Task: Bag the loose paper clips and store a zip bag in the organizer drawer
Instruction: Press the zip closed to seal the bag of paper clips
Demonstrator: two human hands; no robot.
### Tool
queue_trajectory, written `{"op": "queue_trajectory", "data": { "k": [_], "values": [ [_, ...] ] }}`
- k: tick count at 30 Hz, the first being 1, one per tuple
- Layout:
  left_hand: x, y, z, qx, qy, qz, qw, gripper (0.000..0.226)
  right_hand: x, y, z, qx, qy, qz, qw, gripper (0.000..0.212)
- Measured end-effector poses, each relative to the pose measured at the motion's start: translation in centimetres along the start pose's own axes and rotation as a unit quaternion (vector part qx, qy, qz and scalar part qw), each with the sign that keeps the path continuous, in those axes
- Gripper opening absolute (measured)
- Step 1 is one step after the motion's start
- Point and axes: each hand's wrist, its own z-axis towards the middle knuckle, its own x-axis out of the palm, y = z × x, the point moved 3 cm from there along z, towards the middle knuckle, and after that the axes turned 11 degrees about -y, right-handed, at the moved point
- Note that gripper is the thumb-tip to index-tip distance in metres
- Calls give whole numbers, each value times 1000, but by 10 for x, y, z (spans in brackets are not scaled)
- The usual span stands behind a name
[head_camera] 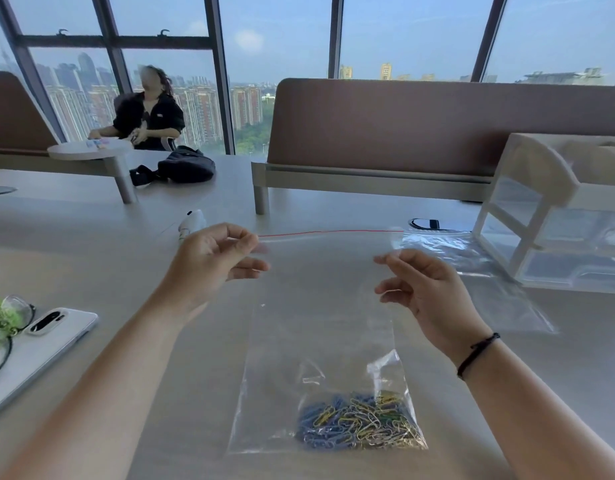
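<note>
Holding the zip bag (320,306) up by its top edge, I have my left hand (209,258) pinching the left corner of the mouth just under the red zip line (330,232), thumb and forefinger closed on the film, while my right hand (427,289) sits at the right side a little lower, fingers curled against the plastic; whether that grip truly pinches the film or only touches it I cannot tell. The paper clips (361,424) are already inside, heaped in a mixed blue, yellow and silver pile at the bottom right corner, and that end of the bag seems to rest on the desk (91,237). I judge the film thin, limp and slick: it will sag and twist between the two holds, and all the weight, light as it is, sits low and off to one side, so the bag will want to swing or fold there. The stiffest part looks like the zip strip, so that is where I would keep my hold, one grip at each end, and press along it to seal. A second bag (472,268) lies flat on the desk beside the white organizer (541,188), whose clear drawers (576,268) appear shut. Gripping lower on bare film would likely slip.
</note>
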Motion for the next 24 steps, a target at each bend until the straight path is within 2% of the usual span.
{"op": "queue_trajectory", "data": {
  "k": [4, 7, 10, 13, 15, 17, 20, 22, 24],
  "values": [
    [-19, -1, -22, 9, 68, -19, 997, 39, -10, -2, -17, 6, 48, -12, 999, 40],
    [-29, 5, -36, 3, 97, -20, 995, 55, -22, -10, -34, 5, 72, -50, 996, 40],
    [-33, 11, -56, -7, 139, 14, 990, 72, -35, -15, -49, -16, 52, -108, 993, 42],
    [-33, 15, -83, -23, 180, 62, 981, 76, -43, -17, -67, -55, 37, -185, 980, 37],
    [-31, 15, -101, -24, 205, 109, 972, 68, -48, -19, -81, -84, 30, -260, 961, 31],
    [-27, 12, -113, 7, 216, 203, 955, 47, -51, -19, -95, -107, 14, -306, 946, 28],
    [-24, 10, -120, 110, 156, 376, 907, 24, -47, -14, -116, -187, 8, -386, 903, 12],
    [-20, 10, -123, 170, 137, 435, 874, 32, -39, -12, -130, -219, 64, -459, 858, 31],
    [-10, 21, -128, 165, 196, 465, 848, 57, -30, -16, -140, -206, 142, -527, 812, 52]
  ]
}}
